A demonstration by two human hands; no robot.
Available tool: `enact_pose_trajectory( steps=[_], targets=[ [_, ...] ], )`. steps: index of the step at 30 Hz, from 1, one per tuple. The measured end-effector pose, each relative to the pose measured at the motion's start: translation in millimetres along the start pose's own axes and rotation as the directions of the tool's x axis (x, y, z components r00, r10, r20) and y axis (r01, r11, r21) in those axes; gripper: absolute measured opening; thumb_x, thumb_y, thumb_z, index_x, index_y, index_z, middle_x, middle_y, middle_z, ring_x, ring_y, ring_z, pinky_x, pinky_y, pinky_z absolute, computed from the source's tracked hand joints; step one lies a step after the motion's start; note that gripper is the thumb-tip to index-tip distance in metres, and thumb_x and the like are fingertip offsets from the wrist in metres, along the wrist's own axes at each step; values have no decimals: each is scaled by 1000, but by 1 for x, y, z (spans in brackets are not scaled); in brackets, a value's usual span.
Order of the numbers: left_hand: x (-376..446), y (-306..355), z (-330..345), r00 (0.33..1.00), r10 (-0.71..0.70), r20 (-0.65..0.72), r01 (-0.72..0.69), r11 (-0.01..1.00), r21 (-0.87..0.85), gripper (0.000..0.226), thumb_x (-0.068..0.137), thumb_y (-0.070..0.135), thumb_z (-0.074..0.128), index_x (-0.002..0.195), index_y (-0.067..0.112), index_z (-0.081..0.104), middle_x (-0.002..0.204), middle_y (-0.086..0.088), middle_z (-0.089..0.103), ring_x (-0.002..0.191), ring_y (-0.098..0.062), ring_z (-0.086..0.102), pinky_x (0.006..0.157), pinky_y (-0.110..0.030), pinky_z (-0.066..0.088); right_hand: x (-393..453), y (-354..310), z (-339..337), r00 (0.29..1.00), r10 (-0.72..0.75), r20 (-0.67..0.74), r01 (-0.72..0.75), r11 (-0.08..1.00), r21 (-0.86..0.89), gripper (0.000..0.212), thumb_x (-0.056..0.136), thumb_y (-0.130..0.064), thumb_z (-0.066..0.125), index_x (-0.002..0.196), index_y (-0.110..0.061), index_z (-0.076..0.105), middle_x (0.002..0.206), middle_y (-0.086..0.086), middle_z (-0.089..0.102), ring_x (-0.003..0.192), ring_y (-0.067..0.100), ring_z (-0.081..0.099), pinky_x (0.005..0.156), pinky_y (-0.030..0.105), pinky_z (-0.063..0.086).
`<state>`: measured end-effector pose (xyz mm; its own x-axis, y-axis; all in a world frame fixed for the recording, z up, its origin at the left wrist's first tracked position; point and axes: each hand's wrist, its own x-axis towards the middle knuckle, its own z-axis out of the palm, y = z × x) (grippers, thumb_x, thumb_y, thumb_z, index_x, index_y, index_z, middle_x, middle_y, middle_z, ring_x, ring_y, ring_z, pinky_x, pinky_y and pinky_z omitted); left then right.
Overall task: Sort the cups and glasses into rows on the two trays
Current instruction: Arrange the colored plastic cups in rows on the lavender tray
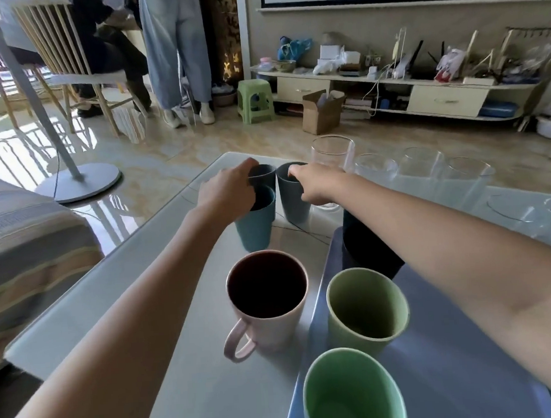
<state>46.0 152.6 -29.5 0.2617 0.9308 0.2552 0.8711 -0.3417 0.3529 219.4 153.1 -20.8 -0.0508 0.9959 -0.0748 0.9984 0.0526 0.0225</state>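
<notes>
A: Layout?
B: Pale desk (186, 355), blue tray (441, 360) at its right. On the tray: two green cups (352, 396), one dark cup (365, 251). Pink mug (268, 307) on the desk beside it.
A: Glasses?
B: Clear glasses (418, 172) in a row at the far right.
A: Hands?
B: Left hand (230, 190) grips the rim of a dark blue cup (263, 175), above a teal cup (256, 226). Right hand (315, 185) pinches a grey-blue cup (295, 201) at the rim.

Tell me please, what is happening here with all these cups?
A person is sorting cups. The left hand grips a dark cup above a blue cup; the right hand holds a grey cup by its rim. Two green cups already stand on the blue tray.
</notes>
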Motion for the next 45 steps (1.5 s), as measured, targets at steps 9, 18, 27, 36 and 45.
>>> enact_pose_trajectory(
  steps=[9, 18, 27, 36, 45],
  targets=[
    [30, 6, 25, 985, -60, 164, 8, 955, 297, 26, 91, 17, 48, 115, 14, 56, 107, -12, 61, 92, -32, 58, 65, -35, 41, 1, 9, 12, 991, -122, -59, 125, 990, 59, 34, 86, 7, 42, 70, -24, 46, 102, 5, 49, 94, 27, 50, 70, 33, 39],
    [-14, 60, -65, 944, -285, -167, 201, 897, -394, 25, 88, 17, 43, 98, 3, 60, 94, -17, 59, 84, -31, 54, 74, -39, 43, -48, 12, -41, 920, -198, -338, 251, 960, 123, 23, 89, -3, 43, 103, -13, 58, 109, 11, 60, 100, 32, 57, 75, 36, 47],
    [-103, 150, -99, 916, -50, -398, -50, 970, -236, 12, 86, 3, 44, 88, 13, 50, 80, -5, 51, 74, -29, 50, 59, -32, 34, -175, 71, -85, 867, -109, -486, 194, 973, 128, 25, 90, -1, 41, 89, -23, 55, 108, 10, 63, 93, 30, 57, 67, 39, 49],
    [-149, 193, -72, 941, 35, -337, -172, 907, -384, 14, 84, 0, 43, 83, 14, 42, 79, -9, 55, 70, -29, 47, 58, -32, 37, -234, 136, -11, 930, 153, -335, -59, 959, 276, 13, 89, -2, 47, 89, -11, 55, 86, 5, 53, 84, 29, 54, 72, 39, 45],
    [-134, 189, -58, 947, -42, -319, -52, 959, -279, 13, 87, 3, 44, 83, 15, 42, 74, -5, 51, 64, -29, 45, 43, -28, 18, -187, 131, 37, 960, 242, -143, -199, 944, 265, 14, 91, -3, 39, 80, -10, 43, 84, 11, 51, 79, 31, 51, 62, 35, 34]
  ],
)
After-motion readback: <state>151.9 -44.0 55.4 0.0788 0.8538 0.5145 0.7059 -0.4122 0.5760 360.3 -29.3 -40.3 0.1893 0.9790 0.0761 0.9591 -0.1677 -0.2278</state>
